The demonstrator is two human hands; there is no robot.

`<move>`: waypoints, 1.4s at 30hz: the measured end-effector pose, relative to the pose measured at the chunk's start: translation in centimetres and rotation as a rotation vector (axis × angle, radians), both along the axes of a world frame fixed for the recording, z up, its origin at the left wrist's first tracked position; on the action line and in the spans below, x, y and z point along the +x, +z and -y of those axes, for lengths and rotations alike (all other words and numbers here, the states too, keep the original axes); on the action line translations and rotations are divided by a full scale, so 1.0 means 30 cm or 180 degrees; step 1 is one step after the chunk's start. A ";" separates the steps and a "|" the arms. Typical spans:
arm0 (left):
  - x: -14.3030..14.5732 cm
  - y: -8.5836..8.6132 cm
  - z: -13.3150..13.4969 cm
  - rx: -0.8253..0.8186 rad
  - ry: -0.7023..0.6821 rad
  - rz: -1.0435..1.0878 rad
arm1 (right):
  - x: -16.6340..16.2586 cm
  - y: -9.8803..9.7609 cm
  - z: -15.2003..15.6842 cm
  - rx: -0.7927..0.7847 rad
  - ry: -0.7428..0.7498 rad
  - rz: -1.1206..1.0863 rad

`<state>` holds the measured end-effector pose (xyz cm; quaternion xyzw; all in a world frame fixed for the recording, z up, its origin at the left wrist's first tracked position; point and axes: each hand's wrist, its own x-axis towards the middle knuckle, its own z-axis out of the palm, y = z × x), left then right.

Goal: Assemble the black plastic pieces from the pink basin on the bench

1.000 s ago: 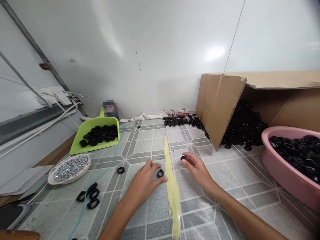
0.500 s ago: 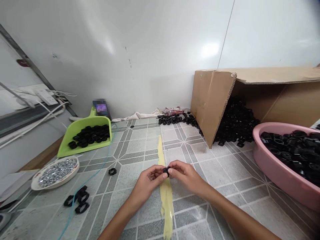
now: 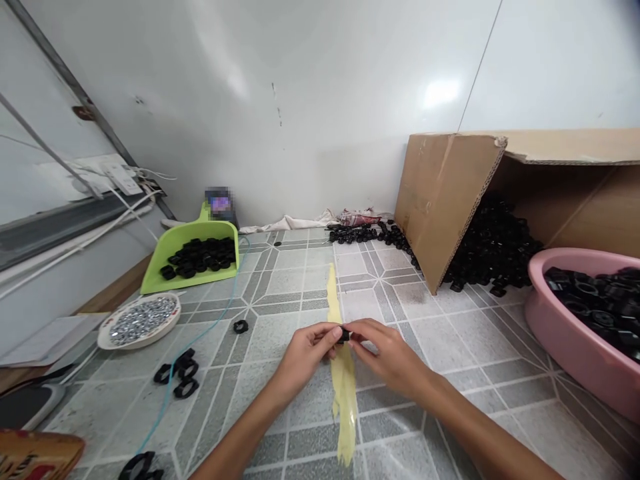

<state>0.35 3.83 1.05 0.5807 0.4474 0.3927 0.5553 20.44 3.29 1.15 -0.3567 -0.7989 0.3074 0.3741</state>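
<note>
Between both hands, over a yellow tape strip [image 3: 343, 393] on the tiled surface, is a small black plastic ring [image 3: 344, 335]. My left hand [image 3: 309, 352] pinches it between thumb and fingers. My right hand [image 3: 381, 343] has its fingertips closed on the ring's other side. The fingers cover much of the part. To the left lies a single black ring [image 3: 241, 327], and farther left a small group of black rings [image 3: 186, 387] lies by a thin blue cord [image 3: 201, 333].
At left stand a green dustpan [image 3: 150, 270] with black rings and a white dish [image 3: 106, 337] of shiny metal pieces. On the right are a tipped cardboard box [image 3: 425, 200] spilling black parts and a pink basin [image 3: 537, 320] full of them. Behind rises a white wall [image 3: 340, 80].
The view has swung left, so things appear shifted right, and an orange-brown packet has come in at lower left. My fingers have shifted their grip and turned the ring slightly.
</note>
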 end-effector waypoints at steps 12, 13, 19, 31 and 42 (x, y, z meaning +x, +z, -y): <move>0.004 0.012 0.003 -0.0079 0.0188 0.0056 | 0.008 -0.016 -0.042 -0.1269 -0.0438 -0.0533; 0.002 0.014 0.002 -0.0070 0.0237 0.0035 | 0.010 -0.014 -0.046 -0.1349 -0.0314 -0.0652; -0.001 0.014 -0.001 -0.0022 0.0092 -0.0017 | -0.013 -0.025 -0.032 -0.1518 -0.0104 -0.0671; 0.004 -0.005 -0.002 -0.0068 0.0091 0.0080 | -0.018 -0.042 -0.032 -0.1368 -0.0311 -0.0523; -0.006 0.001 -0.003 -0.0080 -0.0061 0.0114 | -0.036 -0.042 -0.027 -0.1285 -0.0384 -0.0530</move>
